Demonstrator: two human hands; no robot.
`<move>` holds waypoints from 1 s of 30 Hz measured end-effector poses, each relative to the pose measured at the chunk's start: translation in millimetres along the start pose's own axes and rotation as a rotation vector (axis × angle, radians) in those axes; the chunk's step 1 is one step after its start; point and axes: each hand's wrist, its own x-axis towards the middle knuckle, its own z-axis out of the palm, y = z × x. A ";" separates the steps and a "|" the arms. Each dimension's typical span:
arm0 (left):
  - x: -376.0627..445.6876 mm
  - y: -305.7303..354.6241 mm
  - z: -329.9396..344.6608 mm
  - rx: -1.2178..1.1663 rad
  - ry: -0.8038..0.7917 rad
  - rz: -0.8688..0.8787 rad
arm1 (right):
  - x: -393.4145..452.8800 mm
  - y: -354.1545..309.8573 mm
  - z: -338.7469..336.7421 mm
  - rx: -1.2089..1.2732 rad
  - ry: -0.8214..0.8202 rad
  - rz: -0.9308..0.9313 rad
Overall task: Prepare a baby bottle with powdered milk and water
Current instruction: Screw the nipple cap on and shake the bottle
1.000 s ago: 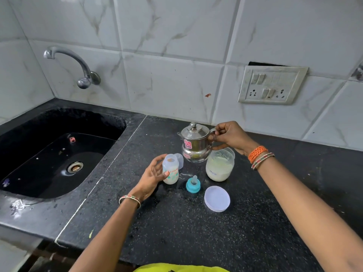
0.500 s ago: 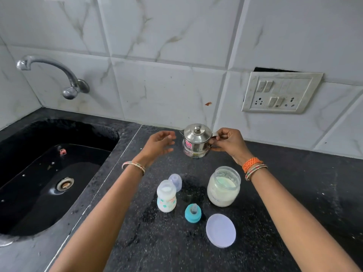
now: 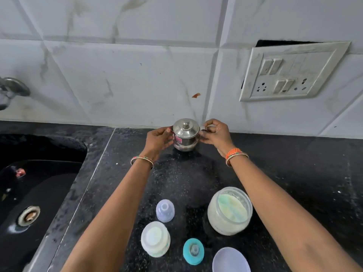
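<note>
A small steel kettle (image 3: 185, 137) with a knobbed lid stands on the black counter (image 3: 294, 173) near the back wall. My right hand (image 3: 215, 133) grips its handle. My left hand (image 3: 158, 140) cups the kettle's left side. Near the front edge stands the open baby bottle (image 3: 155, 238) with milk inside. Its clear cap (image 3: 165, 210) stands behind it, and the teal teat ring (image 3: 193, 251) lies to its right. An open jar of milk powder (image 3: 229, 211) stands under my right forearm, with its white lid (image 3: 230, 261) in front.
A black sink (image 3: 29, 193) with a steel drain fills the left side, under a tap (image 3: 11, 89) on the tiled wall. A switch and socket plate (image 3: 290, 72) hangs on the wall at the right.
My left hand left the baby bottle and reached up to the kettle's side. The kettle moved from beside the jar back towards the wall. The camera tilted down.
</note>
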 end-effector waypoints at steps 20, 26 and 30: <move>-110.7 13.2 -9.5 0.186 0.054 0.158 | -98.4 -61.2 -4.0 -0.717 0.034 -0.268; -181.3 13.5 -15.0 0.224 0.141 0.377 | -192.4 -52.4 25.5 -0.776 0.004 -0.478; -233.7 -18.5 -40.5 0.231 0.194 0.389 | -247.2 -13.1 39.4 -0.821 -0.027 -0.448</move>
